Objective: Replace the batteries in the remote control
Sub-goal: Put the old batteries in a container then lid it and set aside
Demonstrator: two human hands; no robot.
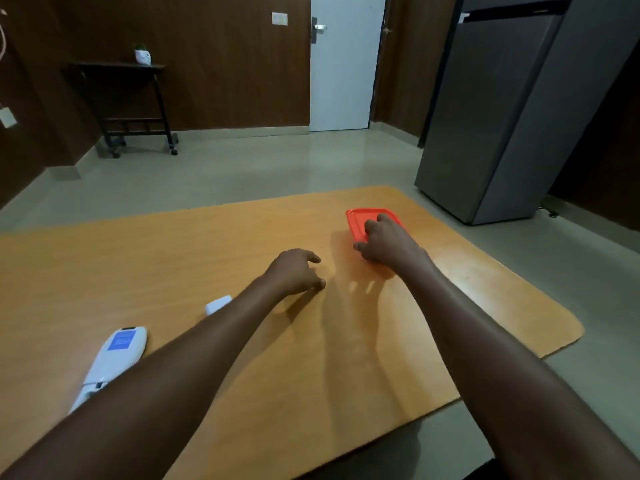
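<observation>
Closest in, the remote point(114, 362) lies on its face at the left of the table point(242, 237), back up, partly under the left forearm. Its battery end points toward the person and looks open. Just beyond it sits a small white piece point(219, 304), probably the battery cover, half hidden by that same forearm. No batteries show anywhere on the wood.

The risks, then. That left forearm hangs right above the remote and cover; a careless sweep back could knock either one off the near edge. The red lid point(360, 221) is the other worry: pull it up one-handed and the tub beneath, if there is one, may skid or tip and scatter whatever it holds. Whether fresh cells are in there, I cannot tell.

Now mid-table, the left hand point(296, 270): fingers loosely curled, fingertips down at the bare wood, nothing visibly in it, though the palm is hidden.

Farther out, the right hand point(384, 242) is draped over the near corner of the lid, fingers bent over its top and thumb low at the front edge. It is gripping or pressing that lid, which one I cannot say.
</observation>
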